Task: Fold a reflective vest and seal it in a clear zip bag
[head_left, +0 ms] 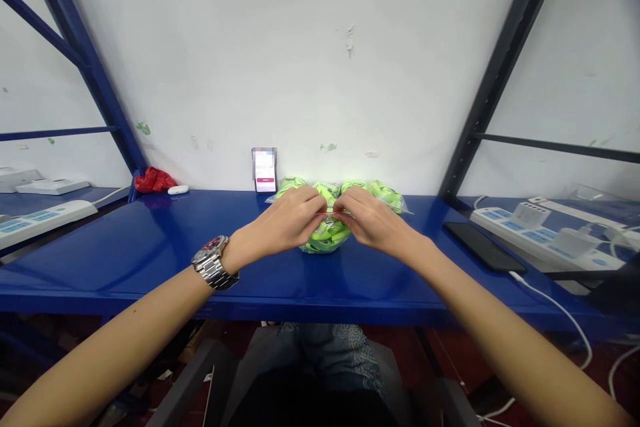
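Observation:
A clear plastic bag filled with lime-green items stands on the blue table. My left hand, with a metal watch on its wrist, pinches the left side of the bag's top edge. Opposite it, my right hand pinches the same edge, fingers closed. A thin reddish line runs along the edge between my fingertips. Just behind my hands lie more clear bags of similar green items, partly hidden. What exactly the green items are cannot be made out.
A phone with a lit screen leans on the wall. Red crumpled plastic and a small white oval object lie at the back left. On the right are a black phone on a white cable and a power strip.

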Action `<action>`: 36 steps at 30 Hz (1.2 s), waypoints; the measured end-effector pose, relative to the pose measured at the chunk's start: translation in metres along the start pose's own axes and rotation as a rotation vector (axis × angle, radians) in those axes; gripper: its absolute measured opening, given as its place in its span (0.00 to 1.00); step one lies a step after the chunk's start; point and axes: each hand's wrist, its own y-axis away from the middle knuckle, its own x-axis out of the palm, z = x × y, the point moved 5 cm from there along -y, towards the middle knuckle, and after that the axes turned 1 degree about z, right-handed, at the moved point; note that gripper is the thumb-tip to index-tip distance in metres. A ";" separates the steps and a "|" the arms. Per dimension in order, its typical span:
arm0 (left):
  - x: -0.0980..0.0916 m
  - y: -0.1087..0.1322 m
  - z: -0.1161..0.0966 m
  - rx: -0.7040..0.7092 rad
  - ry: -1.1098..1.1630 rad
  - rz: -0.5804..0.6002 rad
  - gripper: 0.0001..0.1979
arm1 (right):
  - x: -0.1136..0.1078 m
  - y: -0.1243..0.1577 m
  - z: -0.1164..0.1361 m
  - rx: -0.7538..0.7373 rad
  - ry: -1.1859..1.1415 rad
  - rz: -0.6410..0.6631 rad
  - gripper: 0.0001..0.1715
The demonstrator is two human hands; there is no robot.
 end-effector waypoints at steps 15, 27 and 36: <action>0.003 0.003 0.002 0.064 -0.044 -0.008 0.09 | -0.001 0.000 0.000 -0.005 0.016 0.013 0.09; 0.004 0.004 -0.001 0.088 -0.115 -0.058 0.09 | 0.006 0.001 -0.003 -0.006 0.042 0.036 0.16; 0.002 0.001 -0.003 0.107 -0.120 -0.006 0.12 | 0.003 -0.002 -0.004 -0.019 0.033 0.032 0.15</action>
